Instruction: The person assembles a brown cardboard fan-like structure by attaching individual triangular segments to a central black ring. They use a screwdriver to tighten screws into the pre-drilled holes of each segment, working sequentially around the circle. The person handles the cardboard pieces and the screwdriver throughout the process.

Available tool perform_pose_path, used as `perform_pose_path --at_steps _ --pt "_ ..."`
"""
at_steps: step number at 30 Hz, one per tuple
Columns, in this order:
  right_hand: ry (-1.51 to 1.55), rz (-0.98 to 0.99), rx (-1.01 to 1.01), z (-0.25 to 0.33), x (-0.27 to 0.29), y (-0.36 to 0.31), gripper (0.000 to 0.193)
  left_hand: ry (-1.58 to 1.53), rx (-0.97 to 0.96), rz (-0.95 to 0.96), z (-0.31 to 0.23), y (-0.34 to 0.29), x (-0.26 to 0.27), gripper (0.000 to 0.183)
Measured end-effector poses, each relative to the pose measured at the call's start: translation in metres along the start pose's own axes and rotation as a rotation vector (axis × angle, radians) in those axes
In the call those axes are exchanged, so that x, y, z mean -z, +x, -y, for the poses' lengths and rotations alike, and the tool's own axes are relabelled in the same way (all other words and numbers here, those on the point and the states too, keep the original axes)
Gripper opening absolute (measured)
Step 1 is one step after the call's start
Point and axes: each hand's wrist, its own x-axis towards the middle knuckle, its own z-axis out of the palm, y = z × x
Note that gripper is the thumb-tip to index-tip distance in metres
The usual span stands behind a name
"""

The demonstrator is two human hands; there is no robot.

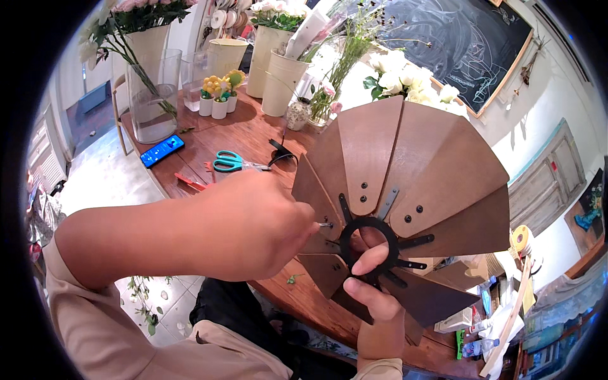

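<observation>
A fan-shaped round of brown panels (pixel 370 145) stands upright before me, joined at a black ring hub (pixel 394 237) with short metal arms. Pairs of dark screws (pixel 364 198) show on several panels; a few arms are bare. With thumb and fingers, my right hand (pixel 383 304) pinches the lower edge of the ring, part of it passing behind and through the hole. My left hand (pixel 259 221) is closed at the left side of the hub. From its fingertips a small metal piece (pixel 326 225) points at a panel's screw spot; its kind is unclear.
Teal-handled scissors (pixel 228 161), a red tool (pixel 189 182), a black strap (pixel 282 152) and a lit phone (pixel 163 151) lie on the wooden table (pixel 215 136). Behind are a glass vase (pixel 152 107), small potted toy flowers (pixel 218 95) and flower buckets (pixel 283 82). Clutter (pixel 487 316) sits at right.
</observation>
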Motion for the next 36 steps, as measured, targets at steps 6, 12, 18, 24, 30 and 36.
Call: perform_pose_path --at_steps 6,12,18,24,30,36 --pt "-0.036 0.001 -0.032 0.001 0.001 -0.003 0.023 0.386 -0.171 -0.034 -0.001 -0.004 -0.001 0.017" --pt "-0.036 -0.003 0.027 -0.009 0.005 -0.003 0.022 0.641 -0.231 0.08 -0.009 -0.007 0.004 0.02" --pt "-0.111 0.055 0.002 -0.021 0.018 0.004 0.029 0.8 -0.283 0.091 -0.014 -0.01 0.004 0.021" --pt "-0.051 -0.054 0.004 -0.017 0.019 0.007 0.027 0.535 -0.097 -0.043 -0.006 -0.001 0.016 0.021" --pt "-0.1 0.047 -0.13 -0.006 0.01 -0.003 0.033 0.205 -0.088 -0.062 0.005 0.02 0.036 0.019" --pt "-0.072 0.127 -0.093 -0.014 0.003 -0.008 0.031 0.077 -0.013 0.115 0.003 0.026 0.053 0.02"
